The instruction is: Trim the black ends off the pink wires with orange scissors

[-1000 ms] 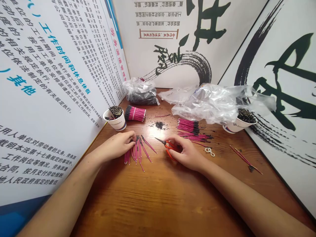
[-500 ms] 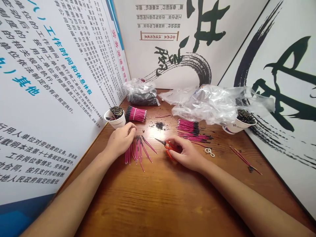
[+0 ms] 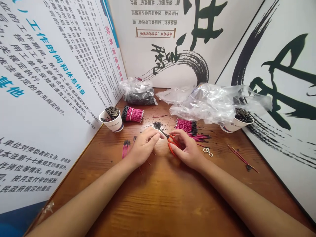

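Observation:
Small scissors (image 3: pixel 174 141) with orange handles and dark blades are held in my right hand (image 3: pixel 188 148), its fingers wrapped round the handles. The blades point left and reach the fingertips of my left hand (image 3: pixel 143 144). That hand is closed in a pinch; whatever lies between its fingers is too small to make out. Beneath and beside it lie loose pink wires (image 3: pixel 125 150) with black ends, partly hidden by the hand. Just beyond the fingertips is a little pile of black bits (image 3: pixel 157 125).
A banded bundle of pink wires (image 3: pixel 134 114) lies beside a paper cup (image 3: pixel 115 125) of black-tipped pieces. To the right are more pink wires (image 3: pixel 185 124), a white looped band (image 3: pixel 207 151), clear plastic bags (image 3: pixel 204 103) and another cup (image 3: pixel 237 126). Panels (image 3: pixel 158 72) enclose the table.
My left hand has moved right from beside the loose wires to the scissors' tips, now covering some of the wires. My right hand keeps hold of the scissors in nearly the same place.

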Action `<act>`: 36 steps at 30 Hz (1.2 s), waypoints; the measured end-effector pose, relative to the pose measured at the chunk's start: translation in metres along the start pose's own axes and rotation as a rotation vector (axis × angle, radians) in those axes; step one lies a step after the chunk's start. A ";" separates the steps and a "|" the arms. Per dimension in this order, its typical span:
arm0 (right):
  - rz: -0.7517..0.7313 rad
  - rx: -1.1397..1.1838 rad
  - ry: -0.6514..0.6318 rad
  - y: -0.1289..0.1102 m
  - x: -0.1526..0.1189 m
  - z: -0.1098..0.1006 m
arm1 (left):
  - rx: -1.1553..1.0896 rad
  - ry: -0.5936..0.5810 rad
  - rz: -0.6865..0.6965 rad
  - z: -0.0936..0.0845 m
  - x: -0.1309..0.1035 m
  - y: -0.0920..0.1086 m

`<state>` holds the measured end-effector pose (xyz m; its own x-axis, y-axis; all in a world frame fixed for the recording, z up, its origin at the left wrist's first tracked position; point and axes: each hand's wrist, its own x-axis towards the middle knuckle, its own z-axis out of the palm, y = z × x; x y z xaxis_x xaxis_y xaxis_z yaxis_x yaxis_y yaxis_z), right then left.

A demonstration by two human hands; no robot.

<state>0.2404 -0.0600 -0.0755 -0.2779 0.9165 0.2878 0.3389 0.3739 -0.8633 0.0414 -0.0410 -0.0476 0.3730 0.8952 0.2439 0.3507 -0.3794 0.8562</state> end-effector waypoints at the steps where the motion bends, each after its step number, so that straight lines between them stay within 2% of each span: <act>1: 0.006 0.007 0.020 0.000 0.000 -0.001 | -0.085 0.003 -0.059 0.002 0.001 -0.002; 3: 0.025 0.028 0.043 0.001 0.000 -0.001 | -0.223 -0.010 -0.170 0.004 0.001 -0.007; 5: 0.040 0.037 0.047 0.002 0.000 -0.001 | -0.227 -0.043 -0.188 0.005 -0.002 -0.010; 10: 0.060 0.026 0.037 0.001 0.001 -0.001 | 0.155 -0.080 -0.054 0.005 -0.010 -0.007; 13: 0.049 0.005 0.027 0.001 0.002 -0.001 | 0.414 -0.124 -0.028 0.004 -0.016 -0.003; 16: 0.029 -0.036 0.029 0.000 0.001 -0.001 | 0.524 -0.142 -0.030 0.003 -0.020 -0.002; 18: 0.007 -0.081 0.021 0.000 0.001 -0.001 | 0.426 -0.131 -0.056 0.003 -0.021 -0.001; 22: -0.047 -0.156 -0.014 -0.002 0.000 0.000 | -0.075 -0.051 -0.168 0.005 -0.014 0.000; 24: -0.059 -0.165 0.001 -0.002 -0.001 0.000 | -0.190 -0.002 -0.169 0.006 -0.008 0.000; 28: -0.065 -0.204 0.032 -0.002 -0.002 -0.001 | -0.175 0.000 -0.147 0.006 -0.002 -0.004; 33: -0.049 -0.234 0.030 0.000 -0.002 -0.004 | 0.024 -0.162 -0.150 0.005 -0.012 -0.009; 36: -0.034 -0.232 0.025 0.000 -0.002 -0.004 | 0.093 -0.221 -0.176 0.006 -0.015 -0.009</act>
<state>0.2443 -0.0615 -0.0741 -0.2715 0.9049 0.3279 0.5277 0.4249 -0.7356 0.0374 -0.0523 -0.0617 0.4737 0.8805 -0.0185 0.4997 -0.2514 0.8289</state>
